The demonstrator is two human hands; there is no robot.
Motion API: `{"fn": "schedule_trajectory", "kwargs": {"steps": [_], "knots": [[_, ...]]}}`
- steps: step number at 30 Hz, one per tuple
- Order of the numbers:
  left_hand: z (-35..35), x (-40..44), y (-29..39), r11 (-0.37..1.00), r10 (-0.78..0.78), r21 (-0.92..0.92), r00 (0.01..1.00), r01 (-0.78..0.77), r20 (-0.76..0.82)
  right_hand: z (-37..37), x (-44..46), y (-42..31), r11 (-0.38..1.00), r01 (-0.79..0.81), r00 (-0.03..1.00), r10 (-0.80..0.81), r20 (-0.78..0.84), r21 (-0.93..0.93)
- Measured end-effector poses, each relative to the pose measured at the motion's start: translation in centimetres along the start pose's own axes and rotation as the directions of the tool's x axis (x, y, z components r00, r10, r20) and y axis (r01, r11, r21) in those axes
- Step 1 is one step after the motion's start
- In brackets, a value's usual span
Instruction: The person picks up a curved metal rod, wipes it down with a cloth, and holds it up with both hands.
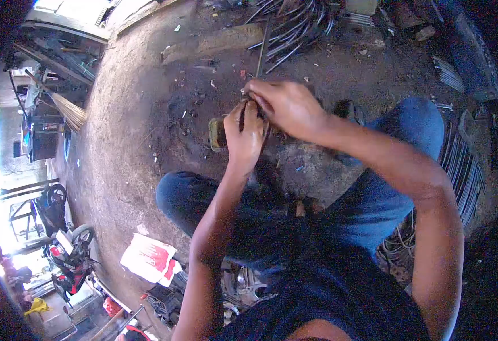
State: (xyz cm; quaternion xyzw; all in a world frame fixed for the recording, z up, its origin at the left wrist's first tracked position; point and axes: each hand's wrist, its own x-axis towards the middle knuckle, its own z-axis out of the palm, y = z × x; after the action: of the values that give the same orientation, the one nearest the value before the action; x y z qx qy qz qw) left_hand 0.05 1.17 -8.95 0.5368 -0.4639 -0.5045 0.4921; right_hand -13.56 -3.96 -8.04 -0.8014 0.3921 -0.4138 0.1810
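My left hand [243,132] and my right hand [287,107] meet in front of me, low over the floor between my knees. A long thin metal rod [264,50] runs away from my right fingers toward the far side; those fingers are closed on its near end. My left fingers are curled tight just below, and what they grip is hidden by the hand. Close beside my left hand, on its left, is a small yellowish-green container [217,135], partly covered.
A heap of bent metal rods [303,28] lies at the far side, beside a long pale block [215,44]. More rods [462,170] are stacked at right. A red-and-white sack [149,258] lies at lower left, with a motorcycle [67,256] and a broom [67,111] farther left.
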Motion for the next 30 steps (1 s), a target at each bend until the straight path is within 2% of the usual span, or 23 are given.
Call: {"fn": "schedule_trajectory", "kwargs": {"steps": [2,4,6,7,10,11,14,15,16,18,19,20,21,22,23,24,26,28,29,30], "knots": [[0.2,-0.3,0.3,0.998,-0.065,-0.024,0.998,0.065,0.011,-0.7,1.5,1.3,0.985,-0.149,0.987,0.154,0.042,-0.092],[0.5,-0.5,0.6,0.993,-0.11,-0.047,0.994,0.111,0.027,-0.5,0.9,0.4,0.985,-0.144,0.989,0.147,0.017,-0.099],[0.8,-0.4,0.7,0.988,-0.109,-0.116,0.99,0.098,-0.091,-0.4,1.0,-0.2,0.984,-0.13,0.991,0.125,-0.048,-0.118],[0.7,-0.2,0.6,0.988,-0.106,-0.119,0.99,0.095,-0.095,-0.5,1.3,-0.1,0.985,-0.124,0.992,0.12,-0.045,-0.12],[0.5,-0.4,-0.4,0.991,-0.122,-0.062,0.986,0.116,-0.109,-0.7,1.5,0.9,0.976,-0.189,0.977,0.198,0.075,-0.111],[0.7,-0.3,-0.4,0.991,-0.116,-0.078,0.99,0.11,-0.078,-0.9,3.1,2.2,0.989,-0.114,0.992,0.109,-0.056,-0.09],[0.2,0.1,-0.2,0.994,-0.103,-0.046,0.995,0.104,0.008,0.1,1.6,1.2,0.982,-0.162,0.985,0.156,-0.069,-0.096],[0.0,0.2,-0.2,0.999,-0.036,-0.025,0.999,0.036,-0.005,0.6,0.5,0.0,0.996,-0.083,0.995,0.08,-0.057,-0.046],[-0.1,0.2,-0.3,1.0,0.026,-0.003,1.0,-0.026,-0.017,0.2,-0.6,-0.6,0.991,-0.133,0.988,0.132,0.079,0.003],[0.3,-0.3,-0.4,0.999,-0.027,-0.045,0.999,0.026,-0.024,-0.4,0.8,0.6,0.984,-0.161,0.984,0.167,0.069,-0.08],[0.8,-0.3,0.0,1.0,-0.012,0.006,1.0,0.012,-0.029,-0.1,2.0,2.6,0.989,-0.139,0.99,0.136,-0.047,-0.06],[1.1,-0.3,0.3,0.998,0.012,0.057,0.999,-0.011,-0.033,-0.2,2.0,2.3,0.989,-0.137,0.99,0.134,-0.049,-0.062],[1.1,-0.4,-0.1,0.998,-0.058,0.004,0.997,0.058,-0.044,-0.1,1.8,1.8,0.983,-0.169,0.985,0.166,-0.044,-0.068],[0.8,-0.1,-0.1,0.999,-0.049,0.007,0.998,0.05,-0.042,0.0,1.6,1.3,0.977,-0.2,0.979,0.198,-0.04,-0.074],[0.4,0.1,-0.2,0.995,0.037,0.093,0.998,-0.033,-0.05,-0.1,0.2,-0.8,0.975,-0.217,0.975,0.218,0.036,-0.043],[0.0,0.1,-0.4,0.978,0.118,0.178,0.992,-0.107,-0.052,-0.5,-0.8,-1.6,0.991,-0.13,0.987,0.127,0.099,0.028],[-0.2,-0.1,-1.1,0.981,0.098,0.172,0.995,-0.094,-0.017,-1.4,0.3,-0.9,0.979,-0.202,0.973,0.199,0.115,0.011],[0.3,0.0,-1.2,0.99,0.112,0.087,0.994,-0.112,0.012,-0.8,2.1,2.4,0.986,-0.149,0.988,0.145,-0.059,-0.072],[0.8,-0.4,-0.7,1.0,0.023,0.013,1.0,-0.023,-0.004,-1.0,2.1,1.9,0.979,-0.182,0.982,0.176,-0.061,-0.091],[0.6,-0.5,-0.8,1.0,0.026,0.013,1.0,-0.026,-0.004,-1.1,2.1,1.4,0.971,-0.211,0.977,0.204,-0.066,-0.113]]}}
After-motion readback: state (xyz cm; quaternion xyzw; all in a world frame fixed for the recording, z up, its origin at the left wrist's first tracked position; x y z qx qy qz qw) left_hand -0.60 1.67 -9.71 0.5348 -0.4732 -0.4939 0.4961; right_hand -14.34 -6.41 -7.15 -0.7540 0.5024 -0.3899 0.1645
